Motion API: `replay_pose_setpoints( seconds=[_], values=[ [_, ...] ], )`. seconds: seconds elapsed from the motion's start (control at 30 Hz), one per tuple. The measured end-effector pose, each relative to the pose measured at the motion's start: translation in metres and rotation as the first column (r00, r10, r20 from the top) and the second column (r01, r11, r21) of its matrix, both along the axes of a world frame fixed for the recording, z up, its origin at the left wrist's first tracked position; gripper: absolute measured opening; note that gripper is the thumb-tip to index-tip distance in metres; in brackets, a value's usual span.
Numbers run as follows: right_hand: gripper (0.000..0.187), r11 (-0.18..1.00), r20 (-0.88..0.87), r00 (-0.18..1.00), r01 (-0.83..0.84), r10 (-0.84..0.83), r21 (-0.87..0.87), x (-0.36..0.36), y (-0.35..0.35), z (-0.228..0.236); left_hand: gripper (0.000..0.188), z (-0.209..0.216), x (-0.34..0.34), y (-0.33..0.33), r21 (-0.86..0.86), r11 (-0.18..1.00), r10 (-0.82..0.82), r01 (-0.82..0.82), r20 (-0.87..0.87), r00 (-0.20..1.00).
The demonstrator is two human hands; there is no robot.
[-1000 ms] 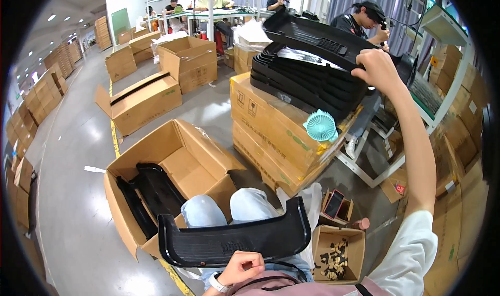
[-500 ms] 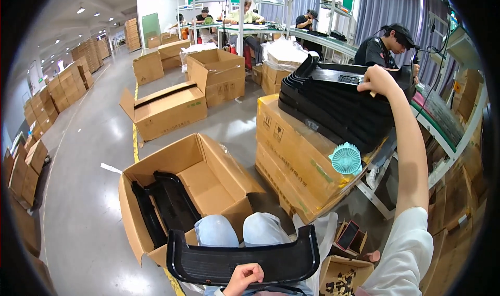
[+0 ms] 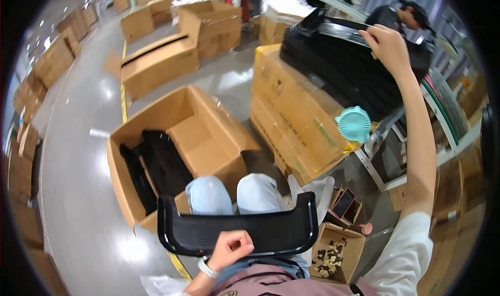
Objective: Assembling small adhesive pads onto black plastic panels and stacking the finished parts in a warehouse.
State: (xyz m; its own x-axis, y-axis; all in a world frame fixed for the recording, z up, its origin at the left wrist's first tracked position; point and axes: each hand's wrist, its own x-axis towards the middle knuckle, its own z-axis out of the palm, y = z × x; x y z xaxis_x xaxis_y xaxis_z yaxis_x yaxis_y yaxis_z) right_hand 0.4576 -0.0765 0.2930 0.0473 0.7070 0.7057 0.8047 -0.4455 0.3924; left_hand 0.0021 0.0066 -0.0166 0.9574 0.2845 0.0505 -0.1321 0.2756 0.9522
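Note:
A long black plastic panel with upturned ends (image 3: 208, 232) lies across my lap. My left hand (image 3: 233, 248) rests over its near edge, curled into a loose fist; whatever its fingers enclose is hidden. My right arm reaches out to the far right, where a stack of similar black panels (image 3: 333, 61) sits on a taped cardboard carton. At the top of that stack is my right hand (image 3: 386, 45), fingers bent and pinched on a small tan piece (image 3: 374, 55), blurred here.
An open carton (image 3: 208, 106) holding black panels stands ahead-left. A turquoise fan (image 3: 354, 124) hangs at the taped carton's (image 3: 291, 124) corner. By my right knee are a small box of black-and-tan pieces (image 3: 344, 264) and a phone (image 3: 343, 202). A co-worker (image 3: 403, 17) bends beyond the stack.
The view has tipped downward, so the surroundings sit higher and more of my lap shows. My right hand stays at the stack top, and my left hand stays curled over the lap panel.

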Motion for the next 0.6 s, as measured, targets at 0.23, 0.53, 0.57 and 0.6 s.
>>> replay_pose_setpoints(
  seconds=[0.23, 0.53, 0.57, 0.6],
  values=[
    [0.023, 0.960, -0.970, 0.087, -0.188, 0.226, 0.207, -0.170, 0.016, -0.150, 0.011, 0.044, -0.001, 0.079, 0.562, 0.775, 0.333, -0.291, 0.029, 0.943],
    [0.014, 0.962, -0.387, -0.881, 0.244, 0.273, 0.121, -0.208, -0.070, -0.285, 0.016, -0.114, -0.040, 0.302, 0.307, 0.803, 0.572, -0.510, -0.634, 0.520],
    [0.012, 0.943, -0.344, -0.878, 0.307, 0.332, 0.126, -0.211, -0.078, -0.290, 0.017, -0.135, -0.051, 0.324, 0.155, 0.862, 0.407, -0.482, -0.779, 0.476],
    [0.012, 0.941, -0.346, -0.876, 0.321, 0.337, 0.104, -0.214, -0.087, -0.292, 0.018, -0.148, -0.053, 0.338, 0.222, 0.879, 0.403, -0.421, -0.818, 0.410]
  ],
)
